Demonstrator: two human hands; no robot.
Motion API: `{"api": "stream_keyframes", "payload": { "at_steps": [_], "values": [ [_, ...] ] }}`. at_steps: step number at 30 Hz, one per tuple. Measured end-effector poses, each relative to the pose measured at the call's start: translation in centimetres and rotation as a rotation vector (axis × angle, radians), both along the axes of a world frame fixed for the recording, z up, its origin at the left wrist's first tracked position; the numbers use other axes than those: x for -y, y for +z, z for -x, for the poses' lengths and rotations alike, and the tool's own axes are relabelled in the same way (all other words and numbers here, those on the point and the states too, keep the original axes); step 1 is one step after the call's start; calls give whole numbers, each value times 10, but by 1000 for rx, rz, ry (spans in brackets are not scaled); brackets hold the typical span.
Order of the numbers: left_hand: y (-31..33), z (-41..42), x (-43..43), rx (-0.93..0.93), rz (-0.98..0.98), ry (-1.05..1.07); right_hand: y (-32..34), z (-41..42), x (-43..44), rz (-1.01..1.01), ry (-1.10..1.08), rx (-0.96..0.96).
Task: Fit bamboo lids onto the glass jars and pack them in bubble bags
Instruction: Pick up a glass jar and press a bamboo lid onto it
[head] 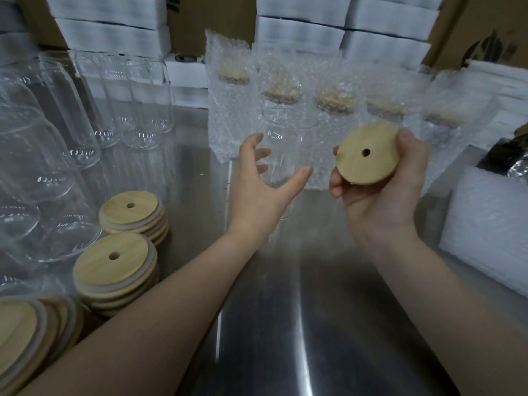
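Right hand (380, 195) grips a tilted lid (367, 155) at 3 o'clock of the bare jar (290, 130). Left hand (261, 181), fingers spread, cups the jar; contact unclear.

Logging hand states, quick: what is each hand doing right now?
Left hand: open, fingers spread by the glass jar; contact cannot be told.
Right hand: holding a bamboo lid.

Legible text, labels, numbers: none. Dark printed mark on cardboard carton (491, 44), upper right: blurred, unreadable. Faces of bamboo lid (367, 158) and white boxes (300, 32): nothing readable.
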State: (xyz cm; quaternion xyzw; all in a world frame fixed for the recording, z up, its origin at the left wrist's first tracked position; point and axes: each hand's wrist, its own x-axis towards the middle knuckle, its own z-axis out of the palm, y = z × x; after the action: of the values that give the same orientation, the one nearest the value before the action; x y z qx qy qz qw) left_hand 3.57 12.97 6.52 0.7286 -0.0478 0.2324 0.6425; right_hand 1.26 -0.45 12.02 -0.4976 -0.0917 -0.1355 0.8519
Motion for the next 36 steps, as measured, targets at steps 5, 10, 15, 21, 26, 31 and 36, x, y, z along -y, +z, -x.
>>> {"api": "stream_keyframes", "payload": {
  "at_steps": [5,10,15,21,26,31,36],
  "values": [
    [4,3,5,-10,51,33,-5,-12,7,-101,102,-196],
    [9,3,9,-18,72,123,-16,-23,8,-88,181,-279],
    [14,-1,9,-37,33,194,-28,-30,6,16,167,-238],
    [3,5,5,-9,-35,157,-33,-34,2,56,90,-199],
    [3,6,1,15,-48,111,-32,-33,0,114,29,-204],
    [1,3,0,18,-42,83,-32,-33,3,142,-7,-239],
    [1,3,0,35,-47,82,-31,-34,3,117,22,-252]
  ]
}}
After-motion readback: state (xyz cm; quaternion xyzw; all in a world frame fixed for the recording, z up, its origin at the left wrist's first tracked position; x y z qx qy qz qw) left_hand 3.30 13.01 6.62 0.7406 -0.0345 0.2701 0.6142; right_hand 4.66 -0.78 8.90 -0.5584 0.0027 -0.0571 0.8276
